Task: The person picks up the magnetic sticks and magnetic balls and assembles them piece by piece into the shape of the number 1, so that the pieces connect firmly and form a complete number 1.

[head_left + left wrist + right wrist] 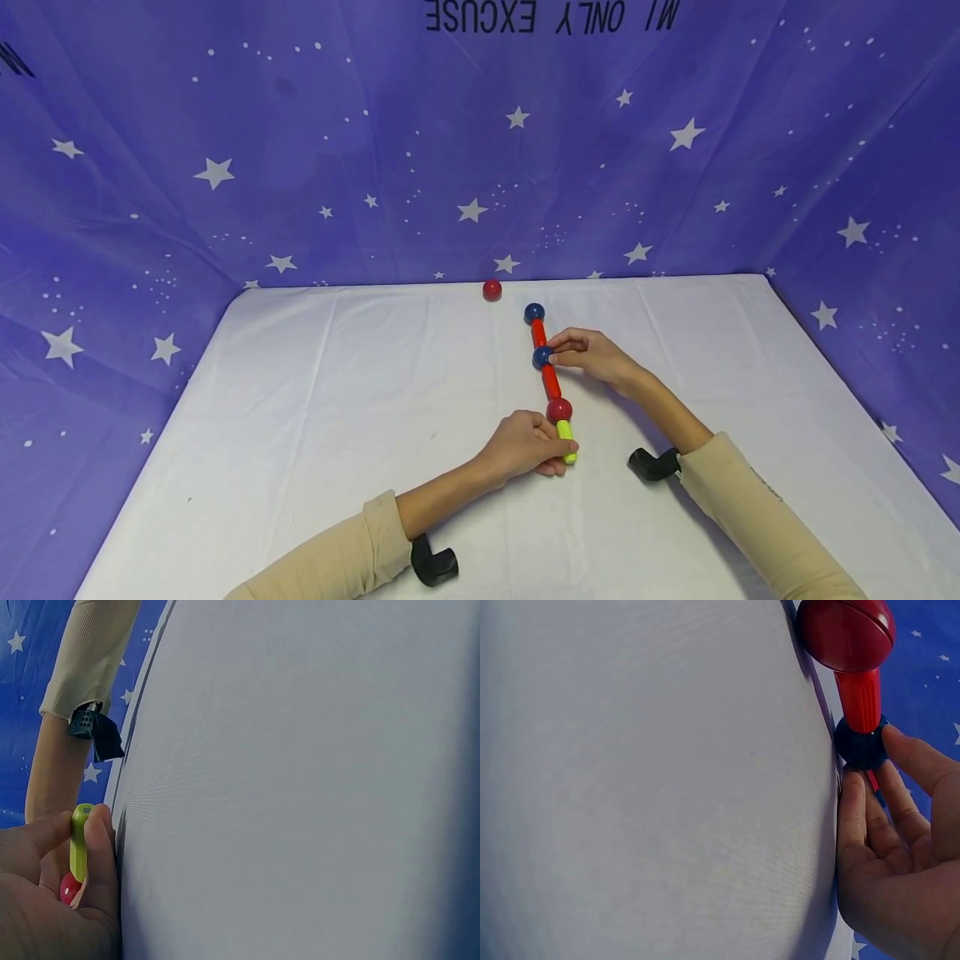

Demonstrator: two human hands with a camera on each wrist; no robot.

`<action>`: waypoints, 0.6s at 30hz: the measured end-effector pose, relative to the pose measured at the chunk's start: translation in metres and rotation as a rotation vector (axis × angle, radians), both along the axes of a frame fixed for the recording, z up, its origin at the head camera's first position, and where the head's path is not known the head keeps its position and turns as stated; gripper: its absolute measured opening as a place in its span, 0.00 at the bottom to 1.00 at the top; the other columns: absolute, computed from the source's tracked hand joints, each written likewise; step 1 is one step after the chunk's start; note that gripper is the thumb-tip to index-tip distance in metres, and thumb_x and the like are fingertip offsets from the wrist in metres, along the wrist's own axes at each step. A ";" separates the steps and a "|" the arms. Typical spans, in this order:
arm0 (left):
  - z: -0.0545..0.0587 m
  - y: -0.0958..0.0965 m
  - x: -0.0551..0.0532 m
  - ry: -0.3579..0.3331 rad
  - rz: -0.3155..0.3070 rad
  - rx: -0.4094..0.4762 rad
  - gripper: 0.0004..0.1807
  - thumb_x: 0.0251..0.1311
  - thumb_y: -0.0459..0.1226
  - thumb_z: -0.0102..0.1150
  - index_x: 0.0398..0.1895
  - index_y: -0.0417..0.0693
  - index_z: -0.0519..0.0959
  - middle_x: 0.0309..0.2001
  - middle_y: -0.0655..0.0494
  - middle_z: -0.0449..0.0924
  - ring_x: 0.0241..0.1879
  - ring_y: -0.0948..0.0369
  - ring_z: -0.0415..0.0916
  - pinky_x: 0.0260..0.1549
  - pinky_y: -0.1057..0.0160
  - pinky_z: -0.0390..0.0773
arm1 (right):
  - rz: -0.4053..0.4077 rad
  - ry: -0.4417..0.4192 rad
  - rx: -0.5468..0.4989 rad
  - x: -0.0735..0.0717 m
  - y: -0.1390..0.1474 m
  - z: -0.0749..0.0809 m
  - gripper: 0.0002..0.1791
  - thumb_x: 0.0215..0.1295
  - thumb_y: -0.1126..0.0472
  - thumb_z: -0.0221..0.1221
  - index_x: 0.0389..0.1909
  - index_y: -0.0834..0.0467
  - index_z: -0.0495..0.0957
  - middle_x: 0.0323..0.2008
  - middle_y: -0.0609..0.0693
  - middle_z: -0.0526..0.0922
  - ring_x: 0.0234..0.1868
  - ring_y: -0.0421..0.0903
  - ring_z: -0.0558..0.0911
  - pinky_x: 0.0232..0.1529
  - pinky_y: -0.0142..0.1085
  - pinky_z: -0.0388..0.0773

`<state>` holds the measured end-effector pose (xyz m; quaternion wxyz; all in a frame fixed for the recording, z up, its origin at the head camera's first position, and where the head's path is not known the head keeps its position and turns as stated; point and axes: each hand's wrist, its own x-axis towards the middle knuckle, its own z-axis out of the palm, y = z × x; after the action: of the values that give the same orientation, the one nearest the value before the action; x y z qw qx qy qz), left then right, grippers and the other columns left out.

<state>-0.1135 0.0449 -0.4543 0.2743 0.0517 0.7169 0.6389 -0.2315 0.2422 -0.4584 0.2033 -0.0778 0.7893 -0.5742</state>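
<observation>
A chain of balls and short rods lies on the white table. From its far end run a blue ball (534, 313), a red rod (538, 333), a second blue ball (542, 358), another red rod (551, 383), a red ball (559, 410) and a yellow-green rod (564, 431). My left hand (519, 447) pinches the yellow-green rod between thumb and fingers, its end touching the red ball. At the chain's middle, my right hand (597, 357) grips the second blue ball (861, 746) with thumb and fingertips.
One loose red ball (492, 290) sits by the far edge of the white table (360, 400), left of the chain. Purple cloth (420, 167) with white stars stands behind and along both sides. Black camera mounts (435, 565) stick out at both sleeves.
</observation>
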 end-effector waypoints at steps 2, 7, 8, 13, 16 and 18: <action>0.000 0.000 0.000 0.000 -0.001 0.001 0.11 0.56 0.32 0.72 0.30 0.38 0.77 0.22 0.49 0.84 0.20 0.60 0.83 0.22 0.68 0.82 | 0.001 -0.001 -0.003 0.000 0.000 0.000 0.18 0.65 0.60 0.66 0.53 0.65 0.79 0.47 0.57 0.84 0.53 0.52 0.78 0.61 0.47 0.69; -0.001 0.000 0.000 0.018 -0.016 -0.011 0.10 0.56 0.32 0.72 0.30 0.39 0.78 0.21 0.50 0.84 0.19 0.61 0.82 0.21 0.68 0.81 | 0.002 -0.002 -0.002 0.000 0.000 0.000 0.18 0.65 0.60 0.66 0.53 0.65 0.79 0.47 0.57 0.84 0.52 0.52 0.79 0.61 0.47 0.70; -0.001 0.000 -0.001 0.021 -0.020 -0.014 0.10 0.56 0.32 0.72 0.30 0.39 0.78 0.21 0.50 0.84 0.18 0.61 0.82 0.21 0.69 0.81 | 0.002 -0.001 0.000 0.000 0.000 0.000 0.18 0.65 0.60 0.66 0.53 0.65 0.79 0.47 0.57 0.84 0.52 0.52 0.79 0.61 0.47 0.70; -0.003 0.000 -0.001 0.033 -0.032 -0.023 0.10 0.56 0.33 0.72 0.30 0.40 0.78 0.20 0.52 0.83 0.18 0.62 0.82 0.21 0.69 0.81 | 0.001 0.002 -0.001 0.000 -0.001 0.000 0.18 0.66 0.61 0.66 0.53 0.65 0.79 0.47 0.58 0.84 0.52 0.52 0.79 0.61 0.46 0.70; -0.004 0.000 -0.001 0.030 -0.028 -0.015 0.11 0.56 0.33 0.72 0.30 0.39 0.78 0.20 0.51 0.84 0.18 0.61 0.82 0.21 0.68 0.81 | 0.002 0.002 -0.006 -0.001 -0.001 0.000 0.18 0.66 0.61 0.66 0.53 0.65 0.79 0.47 0.58 0.84 0.52 0.52 0.79 0.60 0.46 0.70; -0.004 0.000 -0.001 0.031 -0.026 -0.009 0.11 0.56 0.33 0.72 0.30 0.39 0.78 0.21 0.51 0.84 0.18 0.61 0.82 0.21 0.68 0.81 | 0.003 0.001 -0.008 0.000 -0.001 0.000 0.18 0.66 0.61 0.66 0.53 0.65 0.79 0.47 0.58 0.84 0.52 0.52 0.79 0.60 0.45 0.71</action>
<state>-0.1147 0.0446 -0.4582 0.2718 0.0695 0.7232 0.6311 -0.2320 0.2412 -0.4585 0.2033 -0.0800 0.7869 -0.5771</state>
